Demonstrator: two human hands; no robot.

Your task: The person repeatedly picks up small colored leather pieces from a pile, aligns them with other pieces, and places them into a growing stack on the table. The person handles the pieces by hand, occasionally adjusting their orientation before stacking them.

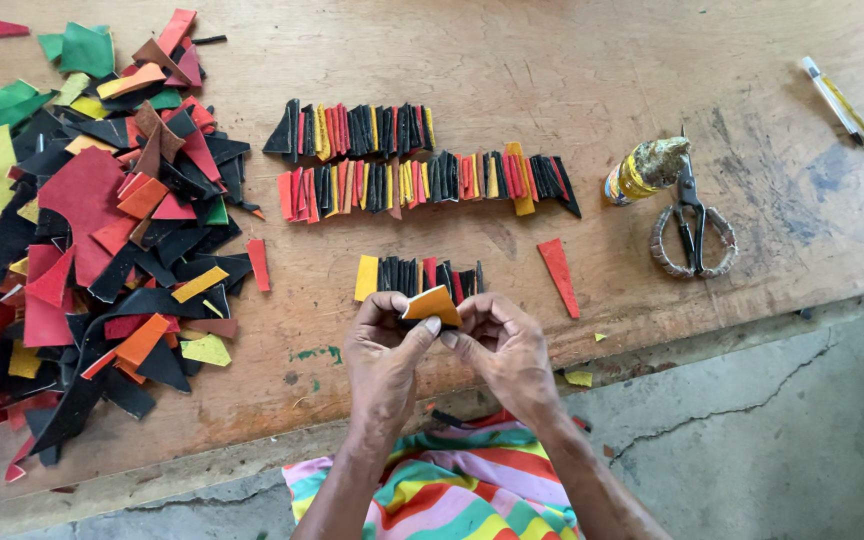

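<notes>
Heaped along the wooden board's [572, 60] left edge: loose scraps [92, 230] in black, red, orange, yellow, green. Near the right edge, scissors [693, 232] beside a tipped yellow bottle [644, 170]; toward the far right corner, a slim knife [842, 102].

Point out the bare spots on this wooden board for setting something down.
Bare: the top stretch between the upper row of folded coloured pieces and the yellow-handled tool, and right of the metal scissors. Crowded: the scrap heap on the left.
</notes>
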